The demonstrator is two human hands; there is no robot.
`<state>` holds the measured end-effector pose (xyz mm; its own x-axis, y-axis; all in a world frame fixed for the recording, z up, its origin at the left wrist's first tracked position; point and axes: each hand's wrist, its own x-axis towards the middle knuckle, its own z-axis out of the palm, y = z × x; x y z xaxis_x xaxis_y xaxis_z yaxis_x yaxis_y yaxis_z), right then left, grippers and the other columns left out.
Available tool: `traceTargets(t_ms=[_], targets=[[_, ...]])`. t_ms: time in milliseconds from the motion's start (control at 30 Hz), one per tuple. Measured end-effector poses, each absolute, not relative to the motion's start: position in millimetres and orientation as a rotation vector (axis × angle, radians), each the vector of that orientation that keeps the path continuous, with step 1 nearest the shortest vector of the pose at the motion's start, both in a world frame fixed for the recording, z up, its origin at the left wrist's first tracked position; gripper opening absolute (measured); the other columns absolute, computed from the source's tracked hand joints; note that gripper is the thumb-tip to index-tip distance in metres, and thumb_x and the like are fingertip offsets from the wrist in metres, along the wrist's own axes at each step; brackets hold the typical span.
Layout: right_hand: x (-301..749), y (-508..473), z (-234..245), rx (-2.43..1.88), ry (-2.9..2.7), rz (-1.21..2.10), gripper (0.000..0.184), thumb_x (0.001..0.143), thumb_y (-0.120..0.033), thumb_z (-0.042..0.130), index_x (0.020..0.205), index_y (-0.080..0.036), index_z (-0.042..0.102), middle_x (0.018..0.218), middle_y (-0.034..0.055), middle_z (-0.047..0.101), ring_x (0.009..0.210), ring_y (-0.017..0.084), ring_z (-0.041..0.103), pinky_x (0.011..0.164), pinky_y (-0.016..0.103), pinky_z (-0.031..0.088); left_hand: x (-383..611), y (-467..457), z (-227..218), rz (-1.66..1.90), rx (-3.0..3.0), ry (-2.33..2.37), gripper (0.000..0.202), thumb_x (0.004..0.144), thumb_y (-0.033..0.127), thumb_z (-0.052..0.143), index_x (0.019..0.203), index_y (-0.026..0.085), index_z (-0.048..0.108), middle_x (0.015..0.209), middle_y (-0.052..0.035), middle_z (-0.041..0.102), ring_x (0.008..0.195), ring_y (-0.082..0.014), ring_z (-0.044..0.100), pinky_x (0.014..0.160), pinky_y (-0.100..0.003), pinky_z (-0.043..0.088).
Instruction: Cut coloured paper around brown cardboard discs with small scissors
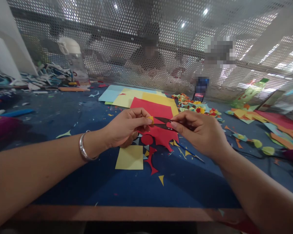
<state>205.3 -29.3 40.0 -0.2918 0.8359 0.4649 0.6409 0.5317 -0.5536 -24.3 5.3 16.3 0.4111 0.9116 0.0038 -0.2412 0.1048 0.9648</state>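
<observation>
Person's L hand (132, 125) is pinching a small yellow piece (150, 120) b/w thumb & fingertips, no gap showing, the other fingers lying curled below. R hand (197, 131) is gripping scissors (163, 119) at the handle end, thumb pressing on top, fingers closed round; the blades are standing parted, tips pointing at the L hand. The piece is sticking out past the thumb, prob. so the blades can get at its edge w/o nicking skin; can't tell if paper's sitting b/w them. Both hands are meeting above the red sheet (148, 109), prob. for a good view & a steady angle. Spare sheets, incl. a light blue one (109, 92), are lying behind, prob. to stay in reach w/o crowding the work. A pale yellow square (130, 158), red circle (146, 139) & a jagged red offcut (151, 164) are lying on the table (75, 191) nearer the person.

As for looks, the piece is showing a flat, warm yellow, mostly hidden by the thumb, so full outline's n/a. The scissors are showing dark, tapering blades w/ red near the pivot.
</observation>
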Motion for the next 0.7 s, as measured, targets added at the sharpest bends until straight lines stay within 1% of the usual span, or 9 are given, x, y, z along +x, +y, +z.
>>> traceTargets(t_ms=[67, 167, 500, 700], targets=[[205.3, -29.4, 40.4, -1.202, -2.019, 0.325, 0.013, 0.091, -0.031, 0.067, 0.090, -0.019, 0.071, 0.077, 0.0022, 0.071, 0.063, 0.013, 0.061, 0.056, 0.025, 0.045, -24.6, 4.8, 16.6, 0.977, 1.159, 0.745, 0.013, 0.077, 0.020, 0.078, 0.073, 0.017, 0.066, 0.064, 0.0021, 0.066, 0.059, -0.0077, 0.058, 0.055, -0.019, 0.041], [205.6, -29.7, 41.2, -1.200, -2.018, 0.307, 0.012, 0.091, -0.031, 0.067, 0.090, -0.019, 0.071, 0.078, 0.0024, 0.072, 0.065, 0.014, 0.061, 0.056, 0.024, 0.045, -24.8, 4.4, 17.1, 0.979, 1.156, 0.755, 0.013, 0.078, 0.021, 0.077, 0.073, 0.017, 0.066, 0.065, 0.0020, 0.066, 0.059, -0.0076, 0.057, 0.057, -0.020, 0.043], [206.9, -28.0, 40.7, -1.146, -2.033, 0.304, 0.008, 0.091, -0.027, 0.067, 0.091, -0.019, 0.071, 0.078, 0.0009, 0.071, 0.066, 0.012, 0.062, 0.057, 0.023, 0.045, -24.2, 5.6, 16.9, 0.986, 1.148, 0.752, 0.014, 0.077, 0.019, 0.076, 0.073, 0.016, 0.063, 0.063, 0.0021, 0.064, 0.061, -0.0084, 0.058, 0.055, -0.018, 0.043], [207.1, -27.9, 39.3, -1.152, -2.031, 0.295, 0.010, 0.092, -0.028, 0.067, 0.090, -0.019, 0.071, 0.077, 0.0007, 0.071, 0.065, 0.011, 0.060, 0.056, 0.022, 0.044, -24.6, 5.6, 16.9, 0.978, 1.154, 0.755, 0.013, 0.078, 0.019, 0.075, 0.075, 0.016, 0.063, 0.064, 0.0020, 0.065, 0.061, -0.0080, 0.058, 0.054, -0.017, 0.043]])
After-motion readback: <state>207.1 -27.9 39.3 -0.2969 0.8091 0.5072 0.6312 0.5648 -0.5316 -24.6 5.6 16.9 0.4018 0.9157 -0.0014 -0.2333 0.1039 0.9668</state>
